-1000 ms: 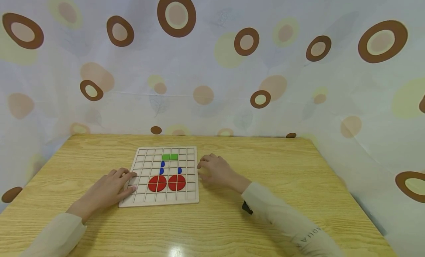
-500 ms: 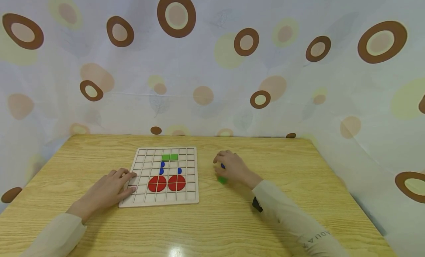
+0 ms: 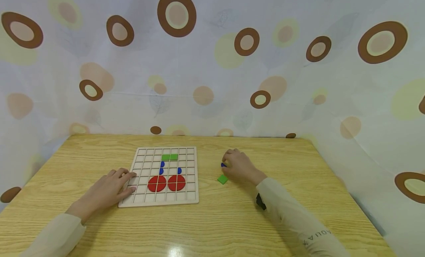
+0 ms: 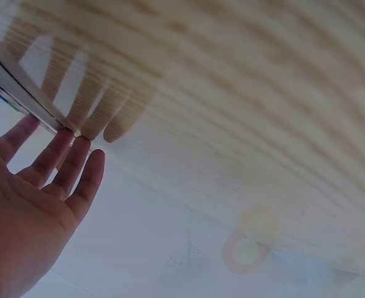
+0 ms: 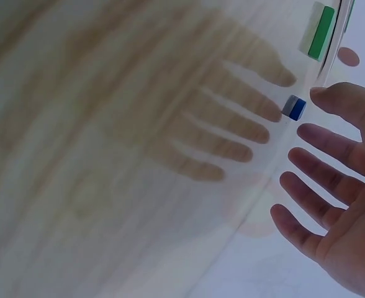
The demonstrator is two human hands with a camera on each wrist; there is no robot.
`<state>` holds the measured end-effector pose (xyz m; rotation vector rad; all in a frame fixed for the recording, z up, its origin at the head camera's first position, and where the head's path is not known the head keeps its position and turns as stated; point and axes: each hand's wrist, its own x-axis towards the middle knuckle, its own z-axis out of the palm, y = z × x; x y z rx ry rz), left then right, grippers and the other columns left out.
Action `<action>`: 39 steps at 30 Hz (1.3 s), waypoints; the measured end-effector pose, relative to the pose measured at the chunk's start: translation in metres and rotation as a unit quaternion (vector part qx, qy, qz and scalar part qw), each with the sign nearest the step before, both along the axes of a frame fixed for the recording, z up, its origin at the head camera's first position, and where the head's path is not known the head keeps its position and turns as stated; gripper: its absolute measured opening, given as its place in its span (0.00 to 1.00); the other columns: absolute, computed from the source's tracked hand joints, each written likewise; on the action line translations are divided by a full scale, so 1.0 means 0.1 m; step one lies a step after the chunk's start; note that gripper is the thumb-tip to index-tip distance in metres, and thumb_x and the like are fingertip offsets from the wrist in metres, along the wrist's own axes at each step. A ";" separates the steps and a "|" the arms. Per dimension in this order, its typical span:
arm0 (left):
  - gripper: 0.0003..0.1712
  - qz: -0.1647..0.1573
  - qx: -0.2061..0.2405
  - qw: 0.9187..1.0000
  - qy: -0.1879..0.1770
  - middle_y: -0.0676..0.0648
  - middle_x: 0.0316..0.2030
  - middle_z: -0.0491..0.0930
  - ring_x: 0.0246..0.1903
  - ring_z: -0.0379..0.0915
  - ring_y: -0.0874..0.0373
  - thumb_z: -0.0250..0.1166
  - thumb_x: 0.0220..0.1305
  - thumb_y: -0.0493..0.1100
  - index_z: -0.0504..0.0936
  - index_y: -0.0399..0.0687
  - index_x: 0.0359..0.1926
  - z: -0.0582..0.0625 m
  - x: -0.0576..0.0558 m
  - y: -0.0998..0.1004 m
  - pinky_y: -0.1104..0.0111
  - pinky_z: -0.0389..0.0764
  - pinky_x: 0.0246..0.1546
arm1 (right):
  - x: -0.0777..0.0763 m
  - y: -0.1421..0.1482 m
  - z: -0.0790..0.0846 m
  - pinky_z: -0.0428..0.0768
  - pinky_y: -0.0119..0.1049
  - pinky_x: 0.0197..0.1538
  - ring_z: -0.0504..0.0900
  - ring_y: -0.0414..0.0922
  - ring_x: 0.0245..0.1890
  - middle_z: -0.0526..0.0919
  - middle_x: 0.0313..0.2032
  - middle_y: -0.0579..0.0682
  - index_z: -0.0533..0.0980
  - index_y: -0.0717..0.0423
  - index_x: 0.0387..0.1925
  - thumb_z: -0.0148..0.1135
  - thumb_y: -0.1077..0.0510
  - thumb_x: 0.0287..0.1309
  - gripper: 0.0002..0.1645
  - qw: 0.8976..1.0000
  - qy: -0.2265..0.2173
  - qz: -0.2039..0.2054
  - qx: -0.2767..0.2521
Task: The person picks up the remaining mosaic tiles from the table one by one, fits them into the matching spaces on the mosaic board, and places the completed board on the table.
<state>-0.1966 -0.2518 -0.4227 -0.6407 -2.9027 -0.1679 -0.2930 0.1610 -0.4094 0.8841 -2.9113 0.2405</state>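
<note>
My left hand (image 3: 109, 188) rests with spread fingers on the left edge of a pale wooden grid board (image 3: 141, 164). Laid on the board are two red discs made of quarter pieces (image 3: 157, 184), several small blue half-round pieces (image 3: 161, 171) and two green squares (image 3: 170, 157). Right of the board, my right hand (image 3: 241, 167) hovers low over the table. A loose blue piece (image 5: 295, 108) lies just off its thumb and index fingertips, which stand apart in the right wrist view. Nearby lies a loose green square (image 3: 223, 179).
The wood-grain table (image 3: 206, 227) reaches back to a curtain (image 3: 212, 65) patterned with brown rings and pale circles. Beside the right sleeve a small black object (image 3: 260, 202) shows at the wrist.
My right hand has moved rightward from beside the board to the loose blue piece, uncovering the green square. The left hand and the board pieces have stayed put.
</note>
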 end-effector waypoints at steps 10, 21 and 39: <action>0.25 0.000 -0.001 1.000 0.006 0.42 0.47 0.73 0.43 0.71 0.46 0.60 0.60 0.54 0.74 0.46 0.54 0.01 0.01 0.00 0.50 0.75 0.43 | 0.02 0.00 0.02 0.76 0.45 0.43 0.74 0.50 0.42 0.78 0.43 0.52 0.80 0.54 0.36 0.64 0.53 0.53 0.11 1.000 0.004 0.008 0.013; 0.26 0.000 -0.006 1.000 0.001 0.44 0.46 0.73 0.42 0.71 0.47 0.59 0.59 0.56 0.75 0.47 0.54 0.01 0.00 0.01 0.50 0.75 0.42 | -0.04 -0.01 0.01 0.77 0.44 0.41 0.75 0.50 0.41 0.78 0.44 0.52 0.80 0.53 0.34 0.64 0.56 0.53 0.07 0.999 0.006 0.032 0.018; 0.25 -0.001 -0.002 1.000 -0.002 0.44 0.46 0.72 0.42 0.70 0.47 0.59 0.60 0.55 0.74 0.47 0.54 0.02 0.01 0.00 0.50 0.74 0.42 | -0.08 0.00 0.04 0.77 0.41 0.40 0.75 0.50 0.42 0.78 0.45 0.52 0.80 0.54 0.37 0.63 0.58 0.53 0.08 0.999 -0.001 0.037 0.016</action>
